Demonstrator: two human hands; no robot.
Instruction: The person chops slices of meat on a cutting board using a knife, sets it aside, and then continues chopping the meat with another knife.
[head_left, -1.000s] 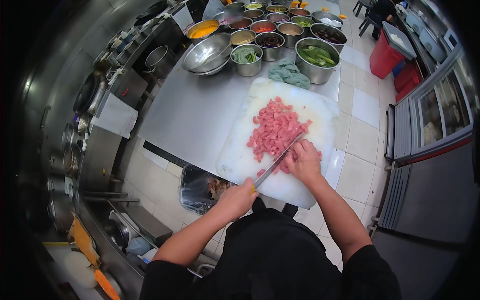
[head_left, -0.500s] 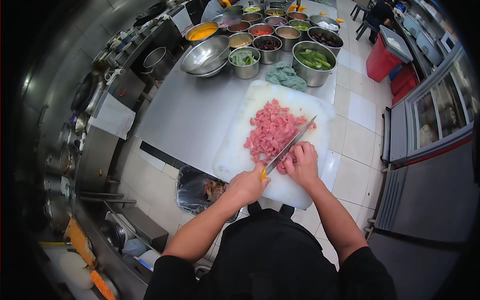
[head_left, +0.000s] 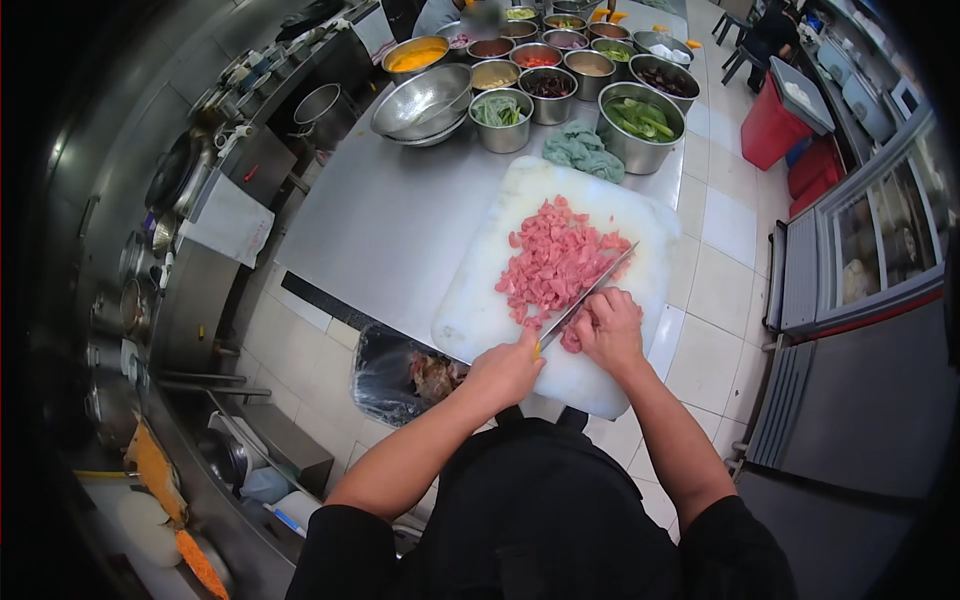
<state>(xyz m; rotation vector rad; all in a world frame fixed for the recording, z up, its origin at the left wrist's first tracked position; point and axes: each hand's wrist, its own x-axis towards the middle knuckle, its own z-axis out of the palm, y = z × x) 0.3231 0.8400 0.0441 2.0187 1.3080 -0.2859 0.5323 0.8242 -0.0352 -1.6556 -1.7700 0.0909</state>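
A white cutting board (head_left: 480, 290) lies at the front of the steel table. On it is a heap of chopped pink meat (head_left: 553, 258). My left hand (head_left: 507, 372) is closed round the yellow handle of a long knife (head_left: 590, 290), whose blade slants up to the right along the heap's right edge. Just right of the blade my right hand (head_left: 610, 328) presses with curled fingers on an uncut piece of meat (head_left: 571, 340), largely hidden under the fingers.
Behind the board sit a green cloth (head_left: 583, 151), a metal pot of green vegetables (head_left: 641, 125), stacked steel bowls (head_left: 422, 103) and several food containers. A lined waste bin (head_left: 385, 378) stands below the table's front edge. Another person (head_left: 775, 35) is at the back right.
Over the last second the knife and my left hand have moved up and right. Since the middle frame, the blade has turned slightly and sits close beside my right fingers, which stay on the meat.
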